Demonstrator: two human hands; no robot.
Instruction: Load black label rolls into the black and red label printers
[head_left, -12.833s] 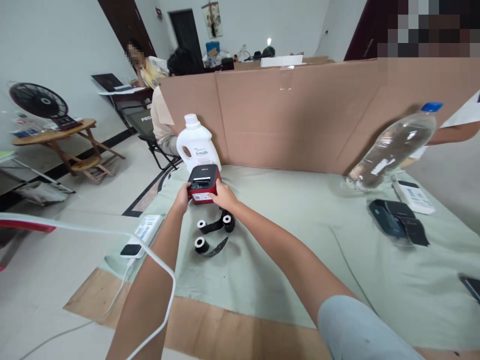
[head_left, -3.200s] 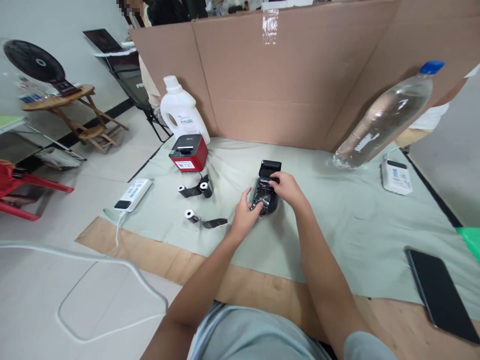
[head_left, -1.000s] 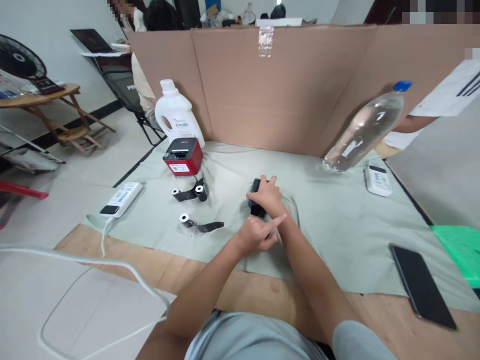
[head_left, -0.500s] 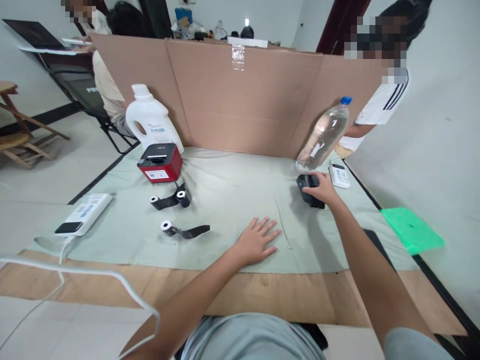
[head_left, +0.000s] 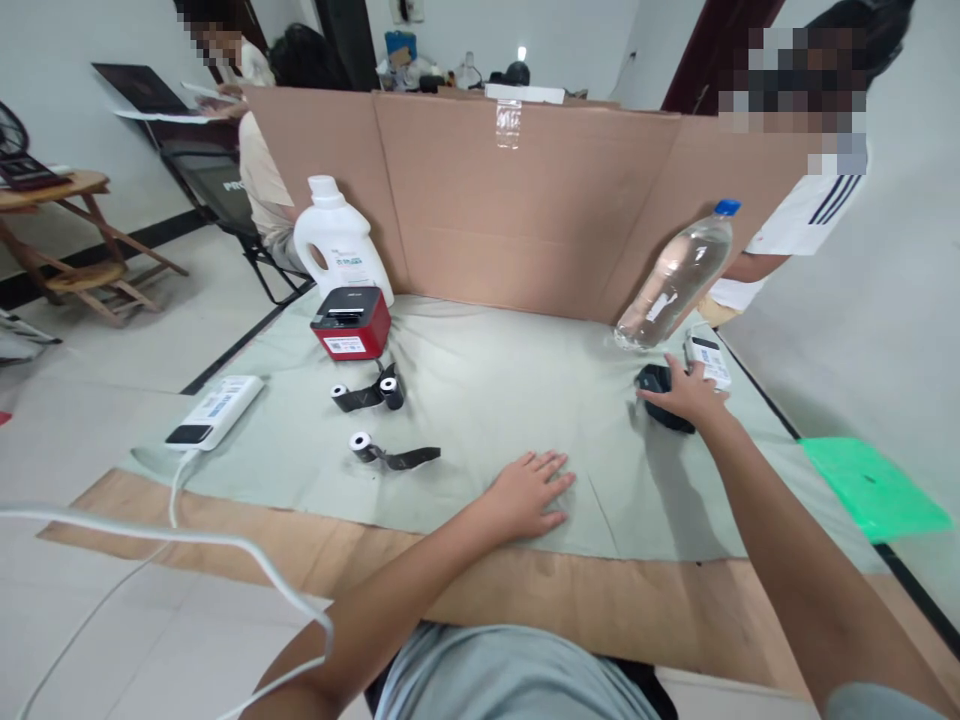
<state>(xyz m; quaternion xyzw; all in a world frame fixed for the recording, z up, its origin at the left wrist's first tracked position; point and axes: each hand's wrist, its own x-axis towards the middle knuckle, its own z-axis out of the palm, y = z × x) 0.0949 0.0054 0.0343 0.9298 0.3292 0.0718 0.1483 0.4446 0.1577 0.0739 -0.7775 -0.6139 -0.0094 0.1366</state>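
My right hand (head_left: 696, 394) is over a small black boxy device (head_left: 664, 398) on the cloth. Its fingers are spread apart, with the thumb over the device's near side; whether the fingertips still touch it, I cannot tell. A white power bank (head_left: 707, 358) lies just beyond that hand, and a clear bottle with a blue cap (head_left: 679, 275) leans against the cardboard behind. Flat on the cloth near the front edge, my left hand (head_left: 529, 497) rests with fingers outstretched, holding nothing. Left of it are small rolls of black tape-like strip (head_left: 361, 447), partly unrolled.
A red and black printer-like box (head_left: 351, 325) and a white jug (head_left: 341, 240) stand at the back left. A cardboard panel (head_left: 517, 200) closes the far side. A white power strip-like block (head_left: 214, 415) trails a cable. A green sheet (head_left: 874, 485) lies right; people sit beyond.
My right hand's fingers have spread from their grip around the black device, which stays on the cloth. The view has turned left. My left hand remains flat.
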